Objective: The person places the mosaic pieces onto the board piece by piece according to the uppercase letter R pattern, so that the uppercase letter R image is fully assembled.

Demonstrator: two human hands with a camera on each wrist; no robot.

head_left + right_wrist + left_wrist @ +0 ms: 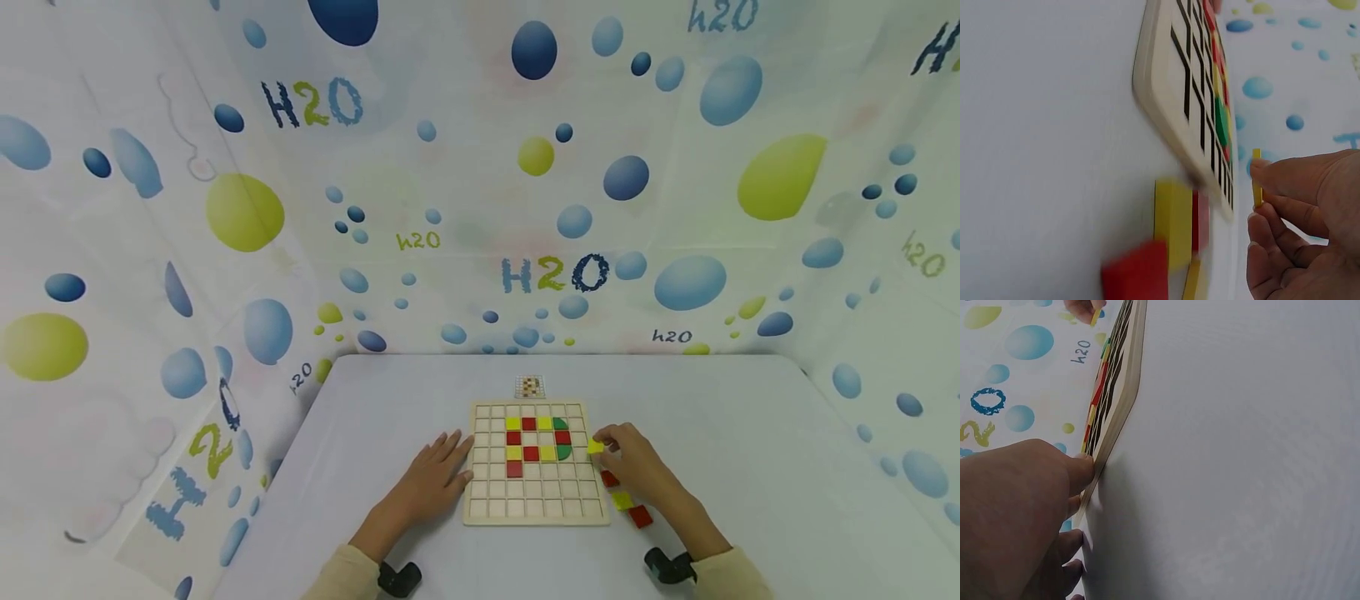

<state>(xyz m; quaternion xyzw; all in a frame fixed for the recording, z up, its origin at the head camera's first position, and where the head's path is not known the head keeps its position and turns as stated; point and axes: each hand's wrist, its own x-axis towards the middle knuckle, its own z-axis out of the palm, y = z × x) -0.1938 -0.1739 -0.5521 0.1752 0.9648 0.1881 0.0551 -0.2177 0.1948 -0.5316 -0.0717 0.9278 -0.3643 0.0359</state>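
Note:
A wooden grid board (555,492) lies on the table with red, yellow and green tiles set in its squares. The green tiles (560,424) have a rounded edge. My left hand (433,477) rests beside the board, fingers fairly straight, its thumb touching the left edge. Just off the board's right side, my right hand (633,457) pinches a yellow square tile (1257,178) between thumb and fingers, held above the table. Below that hand lie loose tiles: a red one (610,479), a yellow one (622,501) and another red one (640,517).
Behind the board's far edge lies a small pattern card (529,386) with a coloured grid. White table surface (390,400) surrounds the board. A printed sheet with blue and green drops (465,167) hangs behind and at the sides.

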